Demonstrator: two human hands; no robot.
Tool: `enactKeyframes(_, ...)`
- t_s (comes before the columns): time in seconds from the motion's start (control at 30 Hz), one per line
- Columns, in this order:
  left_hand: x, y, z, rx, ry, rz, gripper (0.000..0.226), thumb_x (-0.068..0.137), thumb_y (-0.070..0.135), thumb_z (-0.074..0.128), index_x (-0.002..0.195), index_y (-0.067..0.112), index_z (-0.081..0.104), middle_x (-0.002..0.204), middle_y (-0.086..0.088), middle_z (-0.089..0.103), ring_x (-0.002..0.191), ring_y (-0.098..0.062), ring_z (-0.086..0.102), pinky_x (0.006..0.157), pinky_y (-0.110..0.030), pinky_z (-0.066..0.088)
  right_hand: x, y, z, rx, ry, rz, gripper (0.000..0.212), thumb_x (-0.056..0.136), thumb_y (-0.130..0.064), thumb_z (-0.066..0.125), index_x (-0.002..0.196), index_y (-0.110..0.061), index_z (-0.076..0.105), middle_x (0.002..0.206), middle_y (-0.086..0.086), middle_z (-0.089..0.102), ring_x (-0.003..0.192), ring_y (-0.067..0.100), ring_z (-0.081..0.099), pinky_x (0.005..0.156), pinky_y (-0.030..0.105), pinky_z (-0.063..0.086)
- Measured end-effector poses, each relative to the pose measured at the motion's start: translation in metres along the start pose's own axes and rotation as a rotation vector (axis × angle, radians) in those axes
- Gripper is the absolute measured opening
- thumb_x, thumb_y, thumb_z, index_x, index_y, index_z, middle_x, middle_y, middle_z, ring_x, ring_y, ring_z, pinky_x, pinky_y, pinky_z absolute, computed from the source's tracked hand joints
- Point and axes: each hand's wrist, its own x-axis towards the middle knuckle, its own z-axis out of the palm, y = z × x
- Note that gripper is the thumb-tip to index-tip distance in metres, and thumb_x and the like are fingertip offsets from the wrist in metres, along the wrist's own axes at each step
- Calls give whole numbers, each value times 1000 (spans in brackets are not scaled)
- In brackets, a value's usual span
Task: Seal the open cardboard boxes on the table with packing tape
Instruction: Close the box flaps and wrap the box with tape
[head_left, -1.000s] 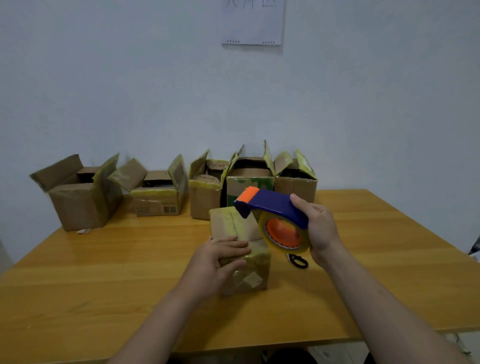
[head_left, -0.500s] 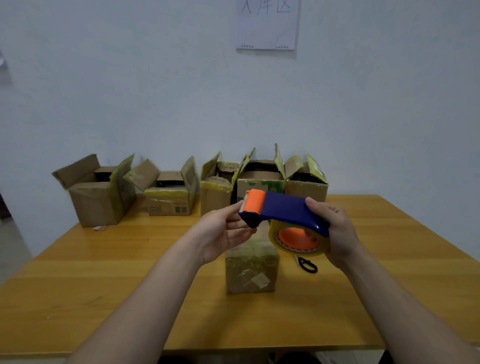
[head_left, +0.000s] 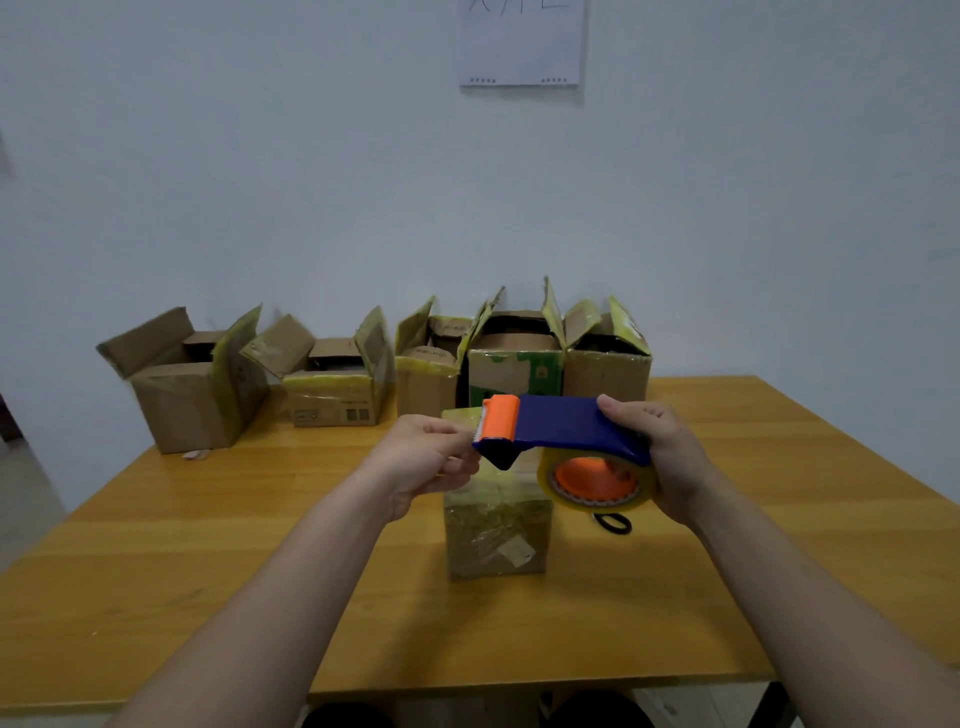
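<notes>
1. Centrally, the tape dispenser (head_left: 563, 423) is hanging in the air just above the closed box (head_left: 496, 525), near the middle of the tabletop (head_left: 208, 571). Its blue plastic body is lying nearly level, carrying an orange head with a toothed edge at its left end and a yellowish tape roll (head_left: 566, 496) on an orange hub under its right end.
2. The right grip (head_left: 670, 462) is clasping the dispenser, fingers curling over the rear of the blue body and palm cupping the roll.
3. The left grip (head_left: 426, 457) is curling, thumb and forefinger meeting right at the toothed edge. Whether a tape end is lying between them I cannot tell.
4. A second ago the left grip was resting flat on the closed box. Now it is hovering clear of it, and the dispenser is sitting flatter than before.
5. The closed box is standing on the tabletop: a small cardboard cube wrapped in crinkled, glossy yellowish tape and wearing a pale label on its near face.
6. Black scissors (head_left: 613, 522) are peeking out just right of that box, beneath the roll.
7. Five open boxes (head_left: 332, 389) are lining the far edge against the wall, flaps standing up and old yellow tape clinging to the edges. One is showing green print. Their insides are lying in shadow, so the contents cannot be made out.
8. Smooth orange-toned wood is forming the tabletop, and a paper sheet (head_left: 519, 47) is hanging on the pale wall.
</notes>
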Motion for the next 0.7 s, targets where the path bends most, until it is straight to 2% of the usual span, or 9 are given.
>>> enactKeyframes(0.07, -1, -2, 0, -20, 30, 3, 13, 95, 9, 72, 102, 0, 79, 67, -6, 69, 53, -7, 62, 64, -25, 58, 1, 2, -2, -12, 7, 37, 55, 98, -40, 63, 100, 15, 68, 70, 9, 68, 58, 16, 63, 53, 19, 50)
enactKeyframes(0.17, -3, -4, 1, -69, 64, -8, 12, 93, 4, 72, 101, -3, 78, 67, -7, 69, 52, -7, 62, 56, -19, 57, 3, 2, -1, -43, 4, 86, 43, 100, -35, 58, 91, 5, 71, 66, 4, 67, 55, 12, 61, 51, 17, 47)
enactKeyframes(0.33, -10, -16, -7, -118, 107, -15, 12, 87, 10, 81, 93, 0, 80, 65, -5, 68, 55, -8, 60, 57, -19, 56, 3, -7, -15, -86, 17, 103, 60, 82, -48, 71, 96, 10, 71, 79, 16, 71, 66, 25, 66, 59, 26, 54)
enactKeyframes(0.4, -14, -23, -12, -79, 117, -8, 17, 84, 14, 84, 93, 0, 81, 68, -7, 69, 57, -9, 63, 59, -22, 57, 2, -9, -22, -108, 15, 128, 53, 77, -49, 71, 93, 2, 74, 83, 18, 73, 72, 29, 68, 64, 30, 56)
enactKeyframes(0.53, -21, -27, -16, 67, 83, -9, 15, 84, 16, 85, 91, 2, 81, 73, -9, 75, 64, -13, 69, 62, -24, 59, 1, -10, -25, -188, -13, 139, 44, 81, -47, 76, 90, -4, 76, 87, 17, 75, 74, 29, 71, 69, 33, 57)
enactKeyframes(0.6, -23, -26, -16, 118, 83, 5, 9, 85, 12, 83, 90, 4, 81, 79, -13, 78, 66, -14, 70, 62, -24, 59, 2, -12, -25, -246, -26, 137, 45, 81, -49, 74, 90, -4, 75, 85, 14, 76, 73, 27, 71, 70, 34, 56)
enactKeyframes(0.7, -24, -25, -16, 175, 97, 28, 6, 86, 7, 82, 88, 2, 80, 79, -14, 77, 65, -14, 70, 60, -23, 59, 3, -12, -25, -287, -34, 149, 51, 81, -51, 74, 96, -2, 75, 90, 16, 77, 77, 28, 73, 72, 35, 57)
